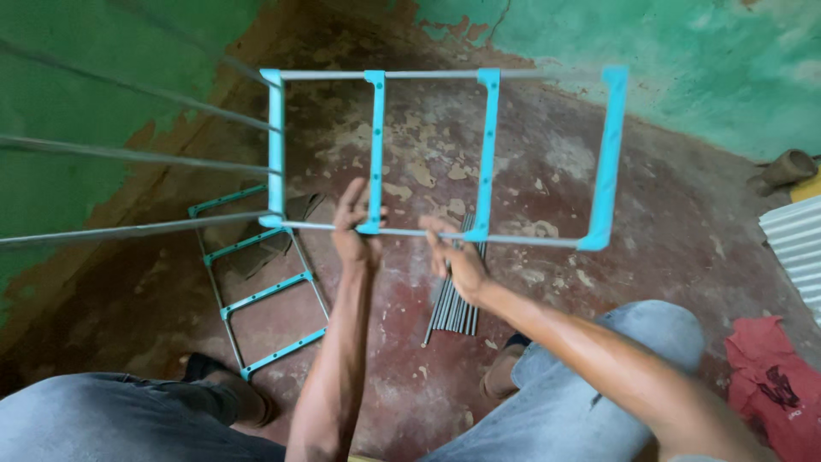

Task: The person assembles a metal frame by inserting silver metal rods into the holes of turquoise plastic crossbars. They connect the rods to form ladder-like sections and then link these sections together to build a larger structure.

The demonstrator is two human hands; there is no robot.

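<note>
Overhead: both hands grasp rack frame (445, 154), four turquoise crossbars.
Left hand (355, 224) and right hand (457, 257) clenched on lower rod; second frame (256, 291), rod bundle (453, 299) on floor.

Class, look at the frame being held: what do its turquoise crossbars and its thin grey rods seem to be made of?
Turquoise crossbars: probably moulded plastic, with uniform matte colour and evenly spaced holes. Grey rods: likely metal tubing, thin and straight with a dull sheen. Both hands, left and right, grip the near rod.

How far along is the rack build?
Done: one ladder panel lies finished on the floor. In hand: left hand and right hand grip the lower rod of a second frame with four blue brackets. Left: a bundle of loose rods lies unused.
</note>
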